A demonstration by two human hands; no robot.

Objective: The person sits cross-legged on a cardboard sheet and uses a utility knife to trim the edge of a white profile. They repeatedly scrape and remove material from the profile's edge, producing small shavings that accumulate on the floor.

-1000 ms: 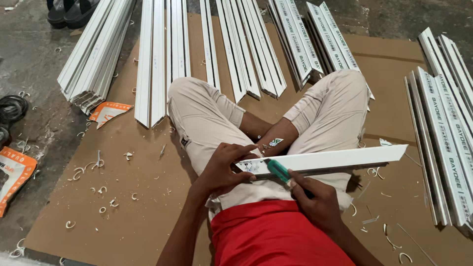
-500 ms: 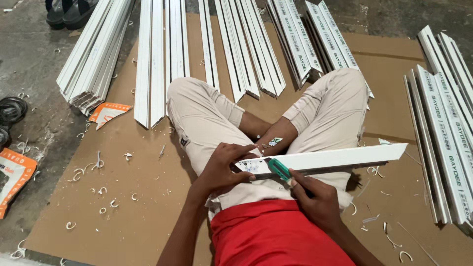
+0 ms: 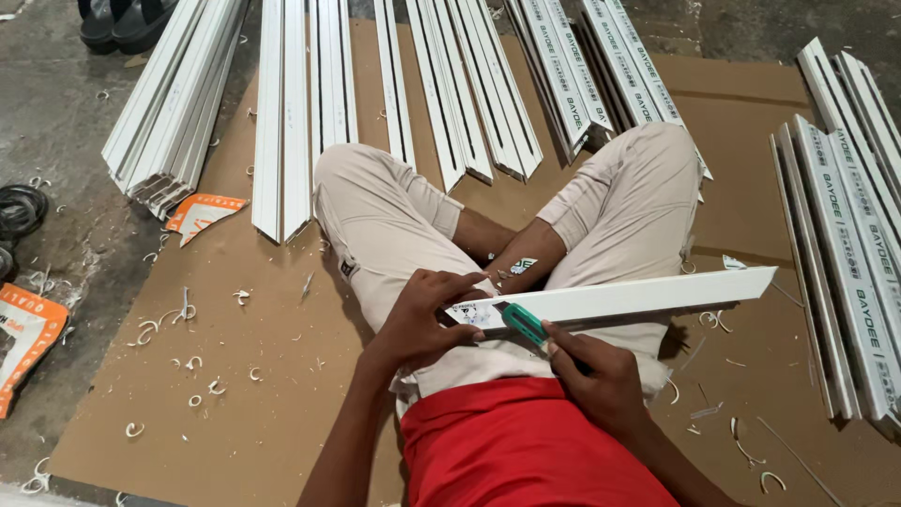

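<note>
left hand (image 3: pixel 422 319) fingers pinching white trim strip (image 3: pixel 619 300) end over lap | right hand (image 3: pixel 596 380) fingers gripping green-handled knife (image 3: pixel 524 324) against strip | cardboard sheet (image 3: pixel 235 394) strewn with shavings (image 3: pixel 178 314)

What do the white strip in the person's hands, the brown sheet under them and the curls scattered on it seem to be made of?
White strip: likely plastic; smooth, slightly glossy, straight thin edges.
Brown sheet: corrugated cardboard by its look; matte, creased.
Curls: thin white shavings, seemingly the same plastic.
</note>
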